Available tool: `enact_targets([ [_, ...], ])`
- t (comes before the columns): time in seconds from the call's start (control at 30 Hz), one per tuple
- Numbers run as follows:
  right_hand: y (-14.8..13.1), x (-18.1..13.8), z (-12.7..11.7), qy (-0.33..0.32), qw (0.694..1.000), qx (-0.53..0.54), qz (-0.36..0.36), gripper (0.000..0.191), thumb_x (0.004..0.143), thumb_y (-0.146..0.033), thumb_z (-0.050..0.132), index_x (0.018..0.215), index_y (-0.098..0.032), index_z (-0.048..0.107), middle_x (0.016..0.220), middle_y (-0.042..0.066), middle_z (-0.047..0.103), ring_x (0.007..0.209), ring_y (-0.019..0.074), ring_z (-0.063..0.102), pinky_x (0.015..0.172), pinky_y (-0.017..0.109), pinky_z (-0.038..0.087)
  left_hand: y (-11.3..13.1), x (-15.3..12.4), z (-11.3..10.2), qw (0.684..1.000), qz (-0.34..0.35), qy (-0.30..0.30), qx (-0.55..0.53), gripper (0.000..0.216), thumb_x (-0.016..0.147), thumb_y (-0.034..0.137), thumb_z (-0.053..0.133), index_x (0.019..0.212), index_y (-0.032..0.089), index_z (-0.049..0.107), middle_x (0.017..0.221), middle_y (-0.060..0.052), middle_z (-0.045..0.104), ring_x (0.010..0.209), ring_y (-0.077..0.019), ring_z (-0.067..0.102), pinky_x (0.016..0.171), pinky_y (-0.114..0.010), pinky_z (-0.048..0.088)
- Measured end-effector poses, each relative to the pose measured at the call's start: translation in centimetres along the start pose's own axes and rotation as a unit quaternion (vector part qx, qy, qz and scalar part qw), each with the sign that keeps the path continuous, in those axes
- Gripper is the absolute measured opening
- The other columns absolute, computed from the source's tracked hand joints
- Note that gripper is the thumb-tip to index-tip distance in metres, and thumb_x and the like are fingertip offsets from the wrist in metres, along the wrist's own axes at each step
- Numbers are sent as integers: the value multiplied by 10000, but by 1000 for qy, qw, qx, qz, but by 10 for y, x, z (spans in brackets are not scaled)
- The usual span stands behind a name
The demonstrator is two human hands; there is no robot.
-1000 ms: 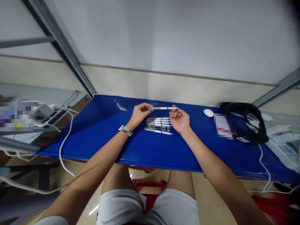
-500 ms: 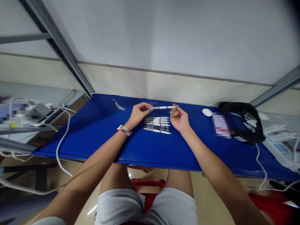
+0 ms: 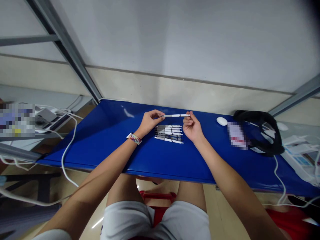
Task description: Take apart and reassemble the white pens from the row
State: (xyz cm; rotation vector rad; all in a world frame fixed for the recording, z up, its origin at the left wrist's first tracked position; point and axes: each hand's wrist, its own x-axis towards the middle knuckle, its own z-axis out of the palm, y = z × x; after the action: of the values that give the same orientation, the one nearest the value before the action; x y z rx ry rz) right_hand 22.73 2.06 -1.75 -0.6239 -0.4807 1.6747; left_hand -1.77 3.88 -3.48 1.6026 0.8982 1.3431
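A white pen [image 3: 175, 115] with a grey grip is held level between my two hands, above the blue table [image 3: 155, 160]. My left hand [image 3: 149, 121] pinches its tip end between thumb and fingers. At the other end, my right hand [image 3: 192, 126] grips the pen between thumb and forefinger, its remaining fingers curled. Just below the held pen, several similar white-and-grey pens [image 3: 168, 134] lie side by side on the table, tips pointing left. A colourful woven band [image 3: 134, 138] circles my left wrist.
To the right lie a white oval object [image 3: 222, 121], a blurred-out packet [image 3: 237, 135] and a black headband-like device [image 3: 260, 133] with a white cable [image 3: 277, 173]. Another cable [image 3: 67, 150] hangs over the table's left side. A wall [image 3: 175, 85] stands behind.
Both hands keep hold of the same pen, with hardly any movement. The whole view has shifted slightly.
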Motion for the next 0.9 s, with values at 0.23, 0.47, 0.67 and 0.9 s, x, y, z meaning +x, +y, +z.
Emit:
enact_targets([
  [0.23,5,2,-5,13,979,-181,-92,312,827,-465,879,990,-212,799,736,3,713,597,108,598,534,227,535,-1,2,-6,1000,7,21,15,217,836,350,855,956,182,787,917,-63,785,820,-177,701,832,-350,559],
  [0.47,6,6,-22,7,829,-484,-280,190,840,-420,839,941,-261,863,922,59,808,829,230,711,819,400,580,2,0,-14,987,39,-24,156,167,893,322,784,1015,210,803,1004,-76,813,939,-219,730,941,-392,561],
  [0.67,4,10,-36,-49,711,-634,-302,145,924,-359,741,991,-320,863,1015,60,827,1007,309,706,1016,516,517,-1,-1,-16,965,54,-78,242,126,926,298,718,921,241,830,1009,-71,822,960,-251,740,940,-409,549],
  [0.9,7,10,-39,-87,680,-665,-297,171,947,-301,681,950,-316,852,995,64,795,1004,301,655,1012,515,492,-10,1,-21,950,74,-116,281,112,875,237,696,857,249,806,929,-50,818,898,-247,721,993,-447,505],
])
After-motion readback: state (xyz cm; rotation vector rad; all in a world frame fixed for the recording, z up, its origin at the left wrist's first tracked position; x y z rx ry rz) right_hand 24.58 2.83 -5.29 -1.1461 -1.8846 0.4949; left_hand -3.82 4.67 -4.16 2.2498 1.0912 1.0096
